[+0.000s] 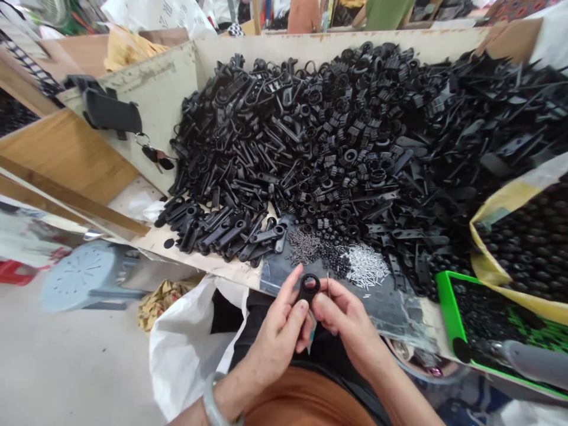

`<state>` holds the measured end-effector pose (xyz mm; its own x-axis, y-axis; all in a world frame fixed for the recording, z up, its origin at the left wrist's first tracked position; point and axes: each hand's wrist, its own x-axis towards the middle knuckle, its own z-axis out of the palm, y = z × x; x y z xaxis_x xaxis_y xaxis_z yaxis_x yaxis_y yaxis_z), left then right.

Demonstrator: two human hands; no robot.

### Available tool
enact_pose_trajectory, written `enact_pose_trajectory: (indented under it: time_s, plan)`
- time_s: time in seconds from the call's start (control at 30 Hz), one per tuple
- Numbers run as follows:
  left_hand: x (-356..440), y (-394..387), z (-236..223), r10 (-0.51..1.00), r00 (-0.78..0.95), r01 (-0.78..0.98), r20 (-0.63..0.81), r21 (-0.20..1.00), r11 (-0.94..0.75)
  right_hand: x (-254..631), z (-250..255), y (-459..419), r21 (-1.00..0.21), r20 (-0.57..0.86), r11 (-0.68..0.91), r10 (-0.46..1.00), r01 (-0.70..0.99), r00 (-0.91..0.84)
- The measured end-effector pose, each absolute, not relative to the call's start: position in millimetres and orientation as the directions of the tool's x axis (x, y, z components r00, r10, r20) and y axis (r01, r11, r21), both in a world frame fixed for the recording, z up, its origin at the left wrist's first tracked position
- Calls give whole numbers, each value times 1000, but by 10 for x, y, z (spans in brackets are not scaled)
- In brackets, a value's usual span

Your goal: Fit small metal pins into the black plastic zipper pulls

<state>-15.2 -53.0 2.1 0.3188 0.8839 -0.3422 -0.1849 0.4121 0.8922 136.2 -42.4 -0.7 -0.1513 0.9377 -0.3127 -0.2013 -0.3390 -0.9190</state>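
Observation:
My left hand [280,331] is closed around a black plastic part with a ring-shaped end [303,292], held up over my lap in front of the bench edge. My right hand [344,310] is pinched close beside the ring; a thin, dark sliver shows at its fingertips, too small to name. Beyond my hands, on a dark mat [279,267], lie a heap of small grey pieces [304,245], some small black pieces [335,260] and a pile of short silvery pins [366,266]. Several finished-looking black handle-shaped parts [228,234] lie to the left.
A large heap of black plastic parts [284,142] fills the walled bench. To the right stand a yellow-edged bag of black balls [536,236] and a green tray [450,313]. A white sack [177,349] hangs at my left, near a blue stool [80,275].

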Motion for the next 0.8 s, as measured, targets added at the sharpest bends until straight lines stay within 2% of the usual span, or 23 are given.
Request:
enact_pose_trajectory:
  time_s: [0.1, 0.2, 0.3, 0.37, 0.47, 0.63, 0.8]
  plan:
    - [-266, -502, 148, 855, 411, -60, -316, 927, 371, 1342, 57, -415, -897, -310, -365, 921, -249, -234]
    - [-402, -476, 231, 820, 520, 83, -237, 970, 228, 1358, 80, -392, -897, -277, -343, 928, -279, -249]
    - [-453, -499, 237, 858, 479, 241, -187, 967, 76, 1393, 46, -368, -962, -201, -228, 964, -151, -177]
    - [-420, -534, 204, 888, 424, 302, -175, 952, 44, 1393, 3, -359, -966, -205, -232, 957, -116, -203]
    - [-325, -559, 119, 897, 406, 284, -176, 957, 59, 1346, -56, -342, -951, -245, -279, 942, -132, -229]
    - [-252, -453, 33, 926, 335, 91, -174, 984, 152, 1311, -76, -245, -928, -259, -307, 939, -211, -226]
    - [-388, -422, 214, 948, 317, 266, 19, 958, -108, 1379, -18, -207, -986, -162, -163, 984, -13, -75]
